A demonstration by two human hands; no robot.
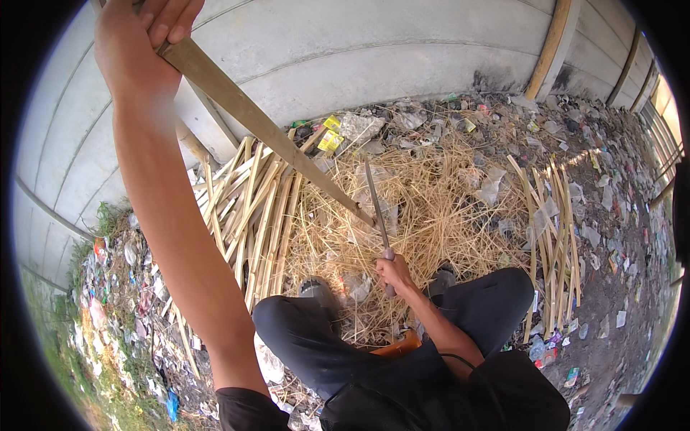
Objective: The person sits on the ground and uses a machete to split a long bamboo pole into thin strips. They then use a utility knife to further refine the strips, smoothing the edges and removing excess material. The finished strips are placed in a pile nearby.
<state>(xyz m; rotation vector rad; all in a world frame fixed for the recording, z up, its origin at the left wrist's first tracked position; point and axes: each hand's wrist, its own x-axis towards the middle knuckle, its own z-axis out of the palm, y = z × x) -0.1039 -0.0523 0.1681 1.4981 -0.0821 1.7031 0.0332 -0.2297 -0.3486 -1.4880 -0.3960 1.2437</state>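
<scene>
High at the upper left, my left hand [136, 47] is closed around one end of a long flat bamboo strip [262, 129]. The strip slants down to the right, and its far end looks notched or ragged. Between my knees, my right hand [394, 274] grips the grey handle of a long narrow knife [376, 201], its blade pointing away from me. The strip's end lies right beside the blade; whether they touch I cannot tell. Below them spreads a heap of pale bamboo shavings [445, 201].
Many split bamboo strips [251, 205] lie piled to the left, and a smaller bundle [557, 244] lies to the right. A concrete panel wall [381, 57] with a wooden post [552, 50] stands behind. Litter covers the ground. An orange object [397, 345] shows between my legs.
</scene>
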